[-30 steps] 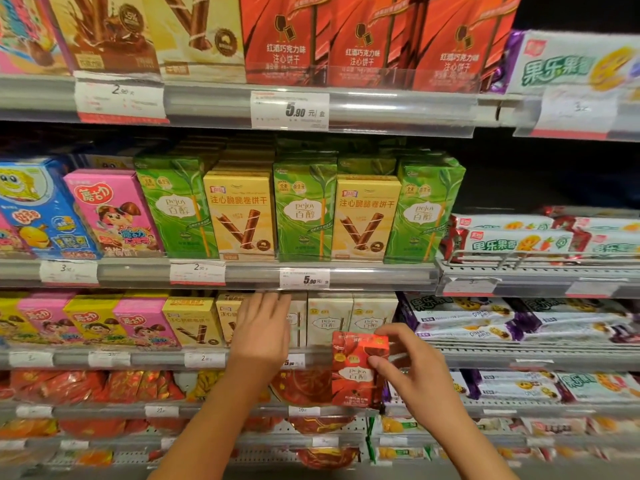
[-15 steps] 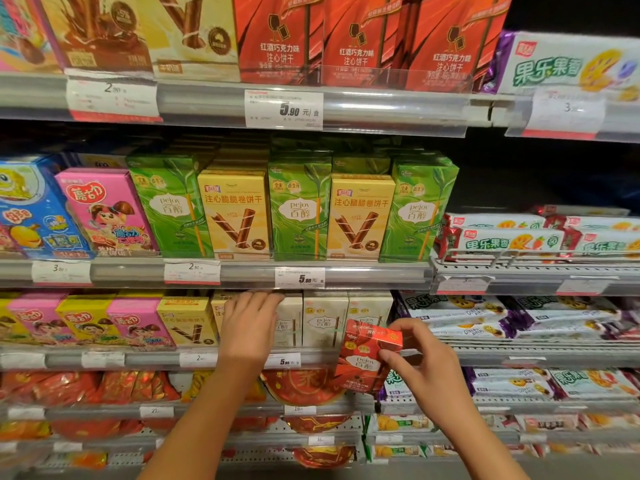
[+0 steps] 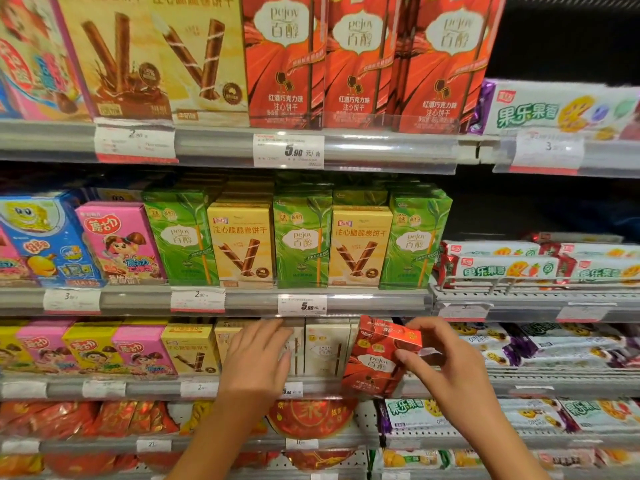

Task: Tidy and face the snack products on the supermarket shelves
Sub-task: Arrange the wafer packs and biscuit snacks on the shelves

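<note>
A small red Pejoy box (image 3: pixel 375 360) is tilted at the right end of a row of cream Pejoy boxes (image 3: pixel 327 348) on the third shelf. My right hand (image 3: pixel 446 372) grips it, thumb on the front face and fingers over its top right corner. My left hand (image 3: pixel 258 358) lies flat with straight fingers against the front of a cream box further left, hiding most of it. A yellow wafer-roll box (image 3: pixel 188 349) stands just left of that hand.
The shelf above holds green Pejoy boxes (image 3: pixel 301 237) alternating with yellow wafer-roll boxes (image 3: pixel 240 242). Larger red Pejoy boxes (image 3: pixel 284 60) stand on the top shelf. Flat biscuit packs (image 3: pixel 509 268) fill wire racks at the right. Red round packs (image 3: pixel 311 419) lie below.
My right hand has lifted the red box up and tilted it against the cream row. My left hand has stayed on the cream box. The view has moved closer to the shelves.
</note>
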The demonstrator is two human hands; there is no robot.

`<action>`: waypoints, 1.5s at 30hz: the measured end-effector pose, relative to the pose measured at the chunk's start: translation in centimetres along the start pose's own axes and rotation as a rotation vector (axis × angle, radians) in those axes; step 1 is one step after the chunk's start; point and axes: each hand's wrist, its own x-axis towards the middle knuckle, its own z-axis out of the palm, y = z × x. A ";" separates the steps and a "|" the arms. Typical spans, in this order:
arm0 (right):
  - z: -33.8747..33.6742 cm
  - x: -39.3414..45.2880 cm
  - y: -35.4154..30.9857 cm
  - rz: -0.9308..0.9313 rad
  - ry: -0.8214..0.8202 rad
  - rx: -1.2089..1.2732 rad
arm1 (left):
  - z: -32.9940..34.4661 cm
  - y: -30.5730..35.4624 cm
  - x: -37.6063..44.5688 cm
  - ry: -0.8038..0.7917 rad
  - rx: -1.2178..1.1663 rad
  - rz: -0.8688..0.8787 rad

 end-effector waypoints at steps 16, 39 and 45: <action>-14.2 12.4 -19.1 -0.704 0.380 0.136 | -15.4 6.5 12.6 0.480 0.009 0.156; -14.2 21.0 -26.3 -0.712 0.424 -0.314 | -15.5 6.8 14.8 0.365 0.151 0.024; -14.3 22.6 -27.2 -0.643 0.407 -0.433 | -15.1 6.8 14.9 0.398 0.135 0.025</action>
